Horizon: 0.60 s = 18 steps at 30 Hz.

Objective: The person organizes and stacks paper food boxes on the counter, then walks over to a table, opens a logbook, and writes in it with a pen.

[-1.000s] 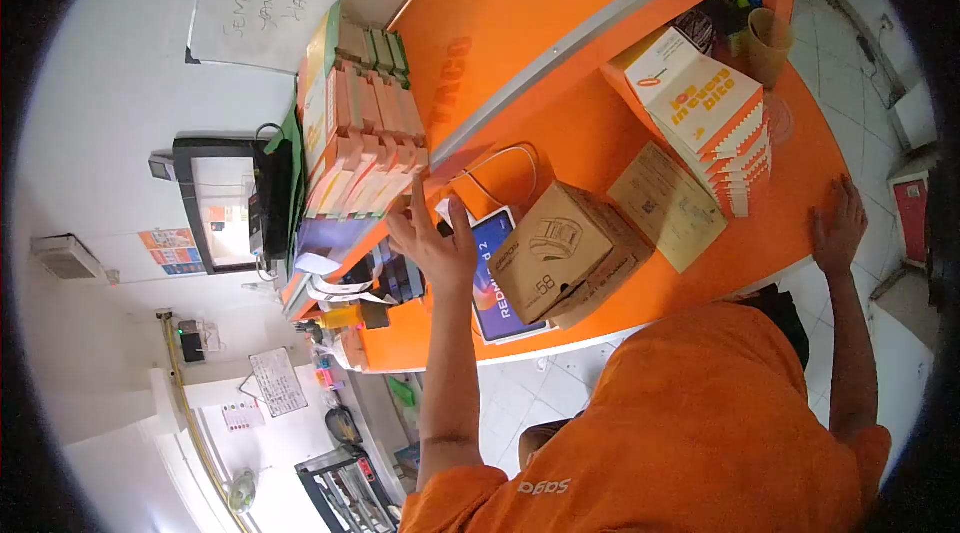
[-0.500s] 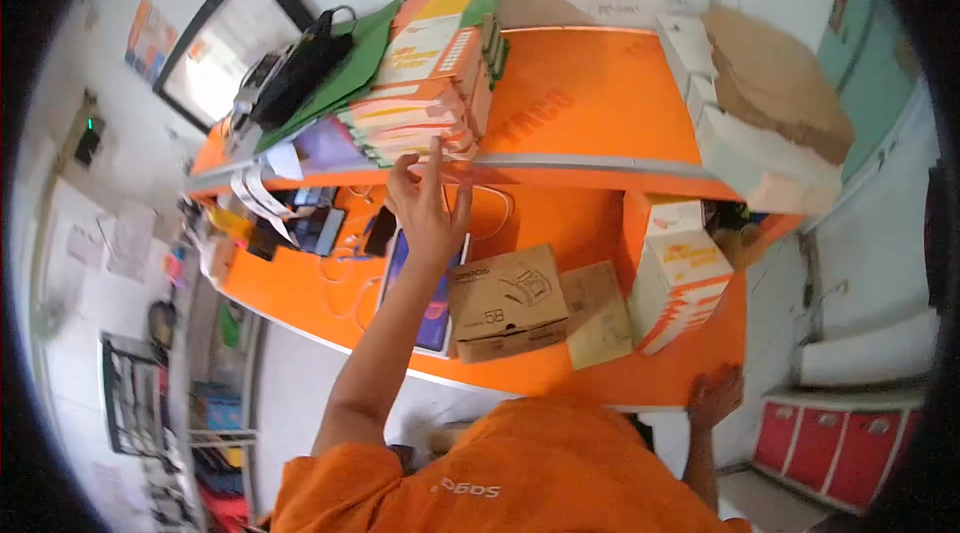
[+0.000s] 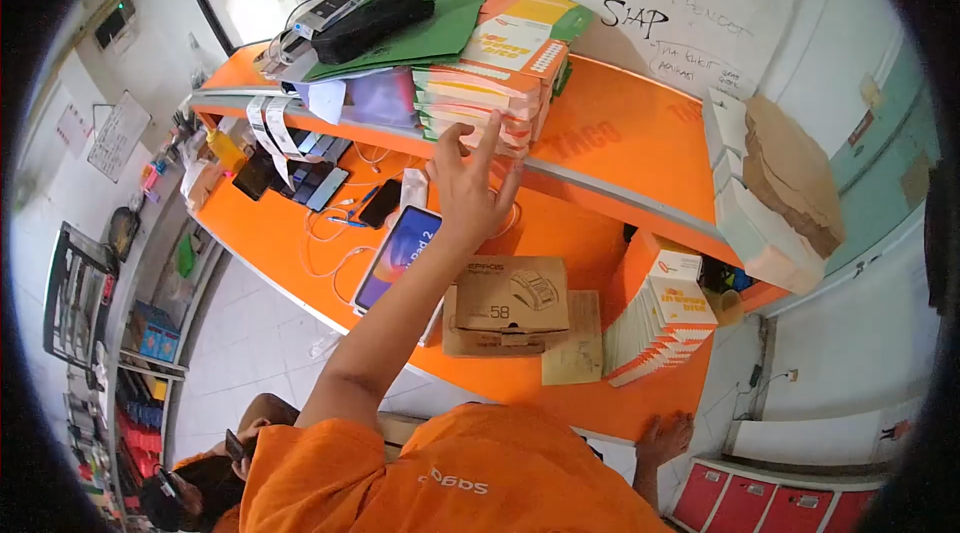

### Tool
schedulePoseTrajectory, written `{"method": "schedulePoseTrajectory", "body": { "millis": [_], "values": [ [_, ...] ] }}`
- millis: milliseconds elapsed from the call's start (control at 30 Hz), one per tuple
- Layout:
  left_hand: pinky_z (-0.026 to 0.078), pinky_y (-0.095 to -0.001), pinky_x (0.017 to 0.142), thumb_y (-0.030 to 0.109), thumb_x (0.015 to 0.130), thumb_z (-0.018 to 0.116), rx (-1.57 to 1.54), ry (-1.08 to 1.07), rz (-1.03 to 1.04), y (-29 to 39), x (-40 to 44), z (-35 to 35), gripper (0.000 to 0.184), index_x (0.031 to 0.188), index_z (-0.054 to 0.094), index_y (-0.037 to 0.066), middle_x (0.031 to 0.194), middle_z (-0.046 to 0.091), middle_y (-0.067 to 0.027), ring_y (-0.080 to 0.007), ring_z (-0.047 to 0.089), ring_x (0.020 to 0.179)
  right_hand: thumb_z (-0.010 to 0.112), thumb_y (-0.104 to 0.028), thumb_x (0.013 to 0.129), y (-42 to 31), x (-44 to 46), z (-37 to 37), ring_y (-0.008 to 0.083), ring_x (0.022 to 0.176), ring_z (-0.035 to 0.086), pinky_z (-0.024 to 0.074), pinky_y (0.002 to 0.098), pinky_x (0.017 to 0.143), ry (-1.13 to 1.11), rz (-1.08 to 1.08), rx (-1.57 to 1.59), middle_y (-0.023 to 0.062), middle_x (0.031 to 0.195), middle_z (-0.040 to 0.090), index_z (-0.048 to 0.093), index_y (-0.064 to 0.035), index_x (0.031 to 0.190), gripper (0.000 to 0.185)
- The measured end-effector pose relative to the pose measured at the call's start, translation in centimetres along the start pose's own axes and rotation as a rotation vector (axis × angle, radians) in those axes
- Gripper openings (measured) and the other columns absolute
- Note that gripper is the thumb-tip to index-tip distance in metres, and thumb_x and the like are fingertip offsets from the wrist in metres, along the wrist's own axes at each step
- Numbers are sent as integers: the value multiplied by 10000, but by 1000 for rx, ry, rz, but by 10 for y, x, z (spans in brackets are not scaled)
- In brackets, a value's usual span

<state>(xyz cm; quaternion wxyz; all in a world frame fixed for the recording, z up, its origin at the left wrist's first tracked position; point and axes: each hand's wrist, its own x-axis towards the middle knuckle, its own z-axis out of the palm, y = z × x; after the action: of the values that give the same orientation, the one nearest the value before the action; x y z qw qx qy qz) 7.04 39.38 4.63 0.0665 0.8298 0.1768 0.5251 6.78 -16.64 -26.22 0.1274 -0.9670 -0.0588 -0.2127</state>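
1. Since half a second ago, the head view has swung, bringing in a person (image 3: 208, 485) with a dark phone (image 3: 237, 446) below the left arm; the wearer's left hand (image 3: 470, 191) now appears slightly higher against the stack of flat white, orange and green printed cardboard boxes (image 3: 478, 103).
2. That hand's fingers and thumb are spread, gripping nothing; its index fingertip overlaps the stack's front, though contact cannot be told.
3. Fingers extended, the right hand (image 3: 665, 438) is at the near edge of the orange desk (image 3: 650, 398).
4. Between the hands sits a brown cardboard box marked "58" (image 3: 510, 298); nearer the right hand leans a row of folded white-and-orange cartons (image 3: 665, 323).
5. Beyond the left hand, a black fabric pouch (image 3: 372, 28) rests on green sheeting (image 3: 455, 28).
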Motion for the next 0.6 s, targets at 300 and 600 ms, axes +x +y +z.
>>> {"method": "schedulePoseTrajectory", "body": {
  "millis": [300,600],
  "values": [
    [344,-453,869,279,834,783,21,-8,-105,14,5,-1,692,1476,535,210,1267,474,-176,-307,486,1031,583,-568,951,6,-2,13,391,1346,451,320,549,1091,90,-20,-46,197,1439,508,545,-56,1357,654],
    [356,-517,902,312,845,765,2,-143,-138,22,5,-33,691,1475,514,176,1311,459,-207,-367,458,1188,561,-612,947,7,0,9,431,1353,425,301,601,1096,-72,31,-64,251,1468,457,513,-34,1378,723]
  ]
}}
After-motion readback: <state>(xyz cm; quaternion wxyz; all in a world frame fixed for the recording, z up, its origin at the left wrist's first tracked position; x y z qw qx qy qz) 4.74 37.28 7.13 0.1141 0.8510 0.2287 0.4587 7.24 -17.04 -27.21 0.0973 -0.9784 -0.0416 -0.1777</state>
